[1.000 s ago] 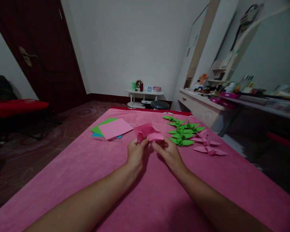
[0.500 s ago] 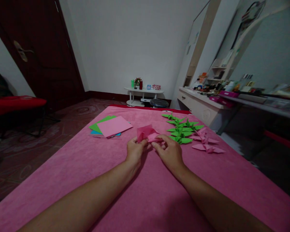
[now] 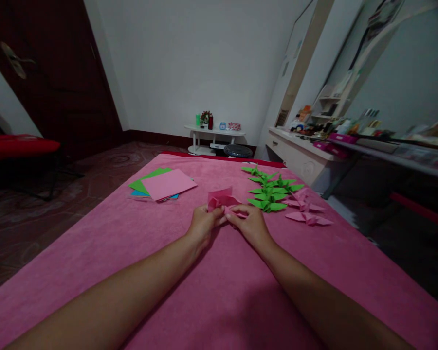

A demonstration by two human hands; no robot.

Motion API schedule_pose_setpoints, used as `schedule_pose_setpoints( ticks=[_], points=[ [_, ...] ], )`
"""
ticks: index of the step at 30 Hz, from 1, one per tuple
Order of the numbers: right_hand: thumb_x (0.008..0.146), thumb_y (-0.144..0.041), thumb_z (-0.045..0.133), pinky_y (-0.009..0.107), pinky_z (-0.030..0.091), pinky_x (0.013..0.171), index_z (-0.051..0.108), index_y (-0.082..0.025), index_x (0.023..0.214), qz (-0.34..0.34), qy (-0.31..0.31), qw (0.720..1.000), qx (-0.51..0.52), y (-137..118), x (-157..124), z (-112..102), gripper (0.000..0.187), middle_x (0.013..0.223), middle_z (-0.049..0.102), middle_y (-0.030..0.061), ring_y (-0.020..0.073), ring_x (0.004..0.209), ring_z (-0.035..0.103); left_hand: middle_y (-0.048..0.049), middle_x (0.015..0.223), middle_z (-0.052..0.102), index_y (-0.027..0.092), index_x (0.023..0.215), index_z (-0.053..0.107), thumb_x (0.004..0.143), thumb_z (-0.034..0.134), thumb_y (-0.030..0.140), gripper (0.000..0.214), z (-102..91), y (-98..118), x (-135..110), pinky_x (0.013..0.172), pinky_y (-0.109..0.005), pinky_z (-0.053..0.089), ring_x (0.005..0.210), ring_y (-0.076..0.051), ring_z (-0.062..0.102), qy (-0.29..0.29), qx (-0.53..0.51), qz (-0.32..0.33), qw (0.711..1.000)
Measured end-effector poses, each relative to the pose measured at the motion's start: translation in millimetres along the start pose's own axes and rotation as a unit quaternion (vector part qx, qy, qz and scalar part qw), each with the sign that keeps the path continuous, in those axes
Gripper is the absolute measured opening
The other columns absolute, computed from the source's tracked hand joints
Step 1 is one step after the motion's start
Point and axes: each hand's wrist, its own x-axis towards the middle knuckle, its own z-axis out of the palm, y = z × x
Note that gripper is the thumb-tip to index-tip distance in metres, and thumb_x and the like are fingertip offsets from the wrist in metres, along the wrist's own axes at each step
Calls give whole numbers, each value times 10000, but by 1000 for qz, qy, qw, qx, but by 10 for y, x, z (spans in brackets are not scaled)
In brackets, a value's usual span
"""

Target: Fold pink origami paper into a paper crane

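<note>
A partly folded sheet of pink origami paper (image 3: 222, 196) is held between both hands over the middle of the pink-covered table (image 3: 219, 272). My left hand (image 3: 203, 221) grips its left side, the thumb pressed on the near edge. My right hand (image 3: 251, 221) pinches the right side between thumb and fingers. The two thumbs nearly meet at the paper's near edge, and the fingers beneath are partly hidden. To the right lie several green folded paper cranes (image 3: 272, 190), with a few pink paper cranes (image 3: 309, 218) beside them.
A stack of square paper (image 3: 170, 183), pink over green and blue, lies at the left. Beyond the table's far edge stands a small white stand (image 3: 215, 130) with small items. A cluttered dresser (image 3: 302, 150) runs along the right; a red chair (image 3: 22, 145) is at the left.
My right hand's fingers have closed in nearer the left thumb, and the pink paper's upright flap has shifted slightly. The whole view has tilted a little; the cranes and stack lie as before.
</note>
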Motion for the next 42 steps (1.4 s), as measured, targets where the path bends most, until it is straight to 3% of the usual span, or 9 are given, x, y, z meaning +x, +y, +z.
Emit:
schedule_pose_setpoints(
  ticks=[14,20,27,42],
  points=[
    [752,-275,567,225,419,512,697,-159,732,-24,15,998,-64,28,17,-15,176,657,657,32,141,580,562,-40,580,614,80,624,576,684,582,-1,101,-48,-16,99,751,-319,558,578,-121,618,3,-25,-24,999],
    [777,-324,543,249,433,547,718,-185,747,-40,44,993,-104,-6,-7,-23,225,642,665,29,177,635,588,-110,694,651,74,677,569,732,538,13,87,-43,-9,112,738,-311,567,648,-151,646,3,-22,-53,998],
    [788,-305,534,253,438,597,713,-186,697,-40,18,990,-135,15,19,-41,233,659,674,12,168,629,591,-132,719,654,66,764,549,751,480,19,84,-47,16,142,654,-263,574,623,-162,661,-2,-25,-100,995],
    [722,-316,593,256,436,626,674,-197,684,-5,118,982,-150,-27,-6,-19,149,675,654,8,164,645,579,-149,761,664,65,814,544,764,473,20,97,-16,-7,105,684,-274,578,689,-187,679,0,-47,-107,993]
  ],
)
